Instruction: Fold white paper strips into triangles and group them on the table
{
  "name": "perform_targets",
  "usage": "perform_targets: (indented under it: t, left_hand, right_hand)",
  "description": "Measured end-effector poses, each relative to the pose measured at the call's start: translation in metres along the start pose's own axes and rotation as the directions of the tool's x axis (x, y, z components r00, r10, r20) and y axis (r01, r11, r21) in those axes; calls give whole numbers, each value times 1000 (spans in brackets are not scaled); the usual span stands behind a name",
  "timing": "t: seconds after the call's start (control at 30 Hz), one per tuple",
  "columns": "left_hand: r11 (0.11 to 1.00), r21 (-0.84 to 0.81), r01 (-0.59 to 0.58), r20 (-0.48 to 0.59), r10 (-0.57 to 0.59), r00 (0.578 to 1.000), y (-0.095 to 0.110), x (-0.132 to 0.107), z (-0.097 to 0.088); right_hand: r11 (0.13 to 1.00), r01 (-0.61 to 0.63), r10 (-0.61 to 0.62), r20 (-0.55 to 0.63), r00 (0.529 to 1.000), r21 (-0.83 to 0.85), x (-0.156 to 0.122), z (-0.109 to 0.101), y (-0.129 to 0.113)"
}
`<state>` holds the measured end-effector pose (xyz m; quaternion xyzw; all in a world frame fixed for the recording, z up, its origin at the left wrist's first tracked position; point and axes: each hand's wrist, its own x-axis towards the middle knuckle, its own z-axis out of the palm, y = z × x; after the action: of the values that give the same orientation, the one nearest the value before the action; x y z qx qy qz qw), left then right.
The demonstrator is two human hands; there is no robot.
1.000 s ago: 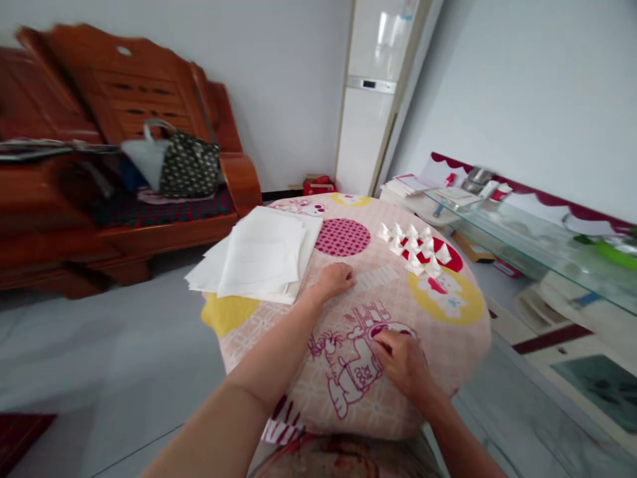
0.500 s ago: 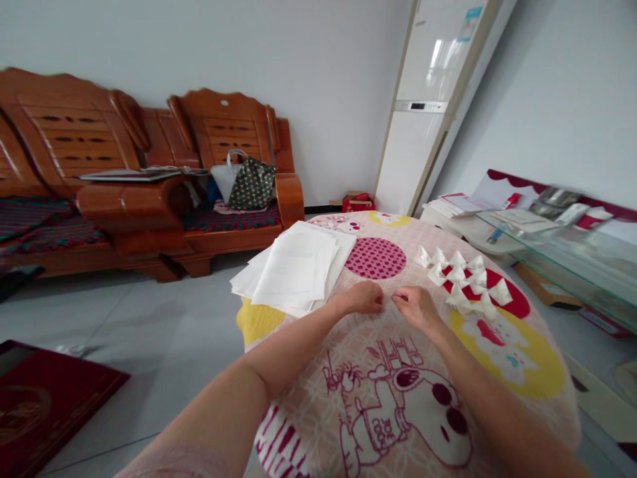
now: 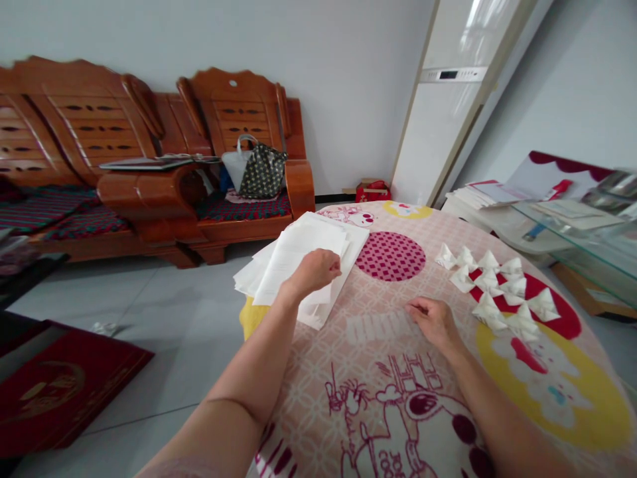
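My left hand (image 3: 318,269) is over the right part of a loose stack of white paper sheets (image 3: 283,259), its fingers curled closed. Whether a sheet is between the fingertips is hidden. Nearer the middle of the round table, my right hand (image 3: 432,318) rests low over the patterned tablecloth (image 3: 368,372). Its fingers are bent and pressed together, and nothing shows in them. To the right of this hand, several small folded white paper shapes (image 3: 515,289) with pointed tips stand grouped in rough rows.
Beyond the table are a wooden sofa (image 3: 239,113) with bags (image 3: 263,169) on its seat and a tall white air conditioner (image 3: 438,119). At the right stands a glass shelf (image 3: 572,229). A dark red box (image 3: 70,392) lies low at the left.
My left hand has moved left and away from me, from beside my right hand to over the paper stack. My right hand stays near its place. The view has shifted slightly.
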<state>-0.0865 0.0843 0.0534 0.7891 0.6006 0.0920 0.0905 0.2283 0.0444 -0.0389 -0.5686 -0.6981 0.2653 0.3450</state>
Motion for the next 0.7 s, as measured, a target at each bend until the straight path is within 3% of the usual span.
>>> perform_targets:
  t: [0.07,0.23,0.37,0.7]
  left_hand:
    - [1000,-1,24,75,-24,997,-16,-7,-5]
    - [992,-51,-118,236,127,963,-28,-25,8]
    - [992,-15,-125,292,124,949,-28,-26,18]
    - [994,-2,-107,368,100,924,-24,-27,13]
  right_hand:
    - [1000,-8,8,6,1000,0,0,-1,-1]
    - [1000,-20,20,24,1000,13,0,-2,0]
    - [1000,-15,15,28,999,15,-1,-2,1]
    - [999,2,-5,60,998,42,-1,-3,3]
